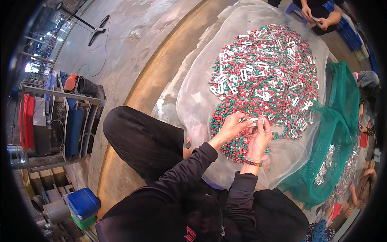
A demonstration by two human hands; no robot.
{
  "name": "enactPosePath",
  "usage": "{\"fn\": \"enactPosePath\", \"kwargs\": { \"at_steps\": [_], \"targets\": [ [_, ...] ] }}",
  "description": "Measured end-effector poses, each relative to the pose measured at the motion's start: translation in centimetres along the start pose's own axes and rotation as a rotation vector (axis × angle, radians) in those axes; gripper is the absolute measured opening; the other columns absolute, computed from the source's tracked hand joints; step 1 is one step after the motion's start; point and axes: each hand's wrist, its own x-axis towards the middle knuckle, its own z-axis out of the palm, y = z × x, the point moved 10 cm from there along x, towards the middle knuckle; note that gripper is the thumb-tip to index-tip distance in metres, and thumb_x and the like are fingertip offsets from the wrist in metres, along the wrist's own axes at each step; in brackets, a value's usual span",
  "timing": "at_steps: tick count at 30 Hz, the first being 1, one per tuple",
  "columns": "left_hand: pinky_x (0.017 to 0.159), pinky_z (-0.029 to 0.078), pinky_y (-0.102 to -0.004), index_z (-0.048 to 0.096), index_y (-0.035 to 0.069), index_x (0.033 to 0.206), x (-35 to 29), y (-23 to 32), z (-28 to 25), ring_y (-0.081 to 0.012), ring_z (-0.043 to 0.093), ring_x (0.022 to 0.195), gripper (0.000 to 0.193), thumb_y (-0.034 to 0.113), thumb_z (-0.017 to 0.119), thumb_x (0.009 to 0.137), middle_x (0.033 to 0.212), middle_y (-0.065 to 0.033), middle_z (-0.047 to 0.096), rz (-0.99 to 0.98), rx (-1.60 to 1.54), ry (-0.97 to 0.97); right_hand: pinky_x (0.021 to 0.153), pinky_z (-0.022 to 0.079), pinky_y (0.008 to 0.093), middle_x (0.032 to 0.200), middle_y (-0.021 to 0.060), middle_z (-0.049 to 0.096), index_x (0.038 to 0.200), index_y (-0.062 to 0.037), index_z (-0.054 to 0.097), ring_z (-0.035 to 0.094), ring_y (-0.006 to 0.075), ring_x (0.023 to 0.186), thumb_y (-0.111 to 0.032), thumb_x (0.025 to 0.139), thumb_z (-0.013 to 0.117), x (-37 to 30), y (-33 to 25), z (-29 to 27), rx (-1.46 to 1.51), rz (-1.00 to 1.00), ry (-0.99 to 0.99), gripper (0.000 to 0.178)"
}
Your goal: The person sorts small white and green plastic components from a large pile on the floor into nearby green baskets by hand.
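Note:
Above the near part of the pile, my left hand (232, 126) and my right hand (261, 139) meet with bent fingers. A small white plastic piece (253, 119) is pinched between them. Something small and greyish also shows at my left fingertips, too small to name. Under and beyond my hands spreads a heap of small red and green pieces (227, 109), mixed with white oblong plastic frames (243, 74), many with an opening in the middle. The heap lies on a pale mesh sheet (193, 90).
Green mesh-covered baskets (331, 133) stand to the right, one with white pieces (324, 165) inside. Other people's hands (316, 19) work at the far right and along the right edge. A metal rack (60, 94) and a blue container (83, 201) stand left.

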Motion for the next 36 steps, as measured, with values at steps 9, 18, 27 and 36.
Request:
{"fn": "enactPosePath", "kwargs": {
  "at_steps": [9,18,27,36],
  "targets": [
    [0.051,0.038,-0.0281,0.062,-0.001,0.08,0.0,-0.3,-0.4,-0.0092,0.05,0.058,0.028,0.026,0.064,0.076,0.06,-0.0029,0.054,-0.045,0.078,0.029,0.044,0.036,0.019,0.07,0.0035,0.057,0.09,0.0013,0.057,0.046,0.0065,0.052,-0.011,0.086,0.05,0.0,-0.5,-0.4,-0.016,-0.034,0.034,0.015],
    [0.044,0.03,-0.0202,0.061,0.002,0.083,-0.1,-0.5,0.2,-0.0018,0.038,0.052,0.018,0.019,0.058,0.08,0.063,0.0041,0.05,-0.037,-0.144,-0.043,0.047,0.042,0.0181,0.075,0.0036,0.058,0.093,0.0005,0.057,0.051,0.007,0.055,-0.013,0.085,0.052,0.1,-0.5,-0.1,-0.035,-0.022,0.039,0.016],
    [0.039,0.023,-0.0174,0.057,0.006,0.077,-0.9,-1.7,-0.8,0.0008,0.03,0.046,0.016,0.022,0.06,0.081,0.056,0.0089,0.042,-0.128,-0.386,-0.028,0.045,0.043,0.019,0.073,0.0034,0.059,0.091,-0.0005,0.057,0.052,0.0081,0.054,-0.014,0.085,0.053,-0.8,2.6,0.9,0.093,0.149,-0.071,0.015],
    [0.038,0.02,-0.0169,0.059,0.006,0.089,-1.4,-1.7,0.2,0.0014,0.027,0.043,0.017,0.021,0.06,0.081,0.055,0.01,0.041,-0.186,-0.445,-0.104,0.045,0.043,0.0197,0.072,0.0045,0.058,0.091,-0.0002,0.058,0.051,0.008,0.052,-0.013,0.085,0.052,-0.8,1.7,0.1,0.03,0.098,-0.02,0.015]
  ]
}}
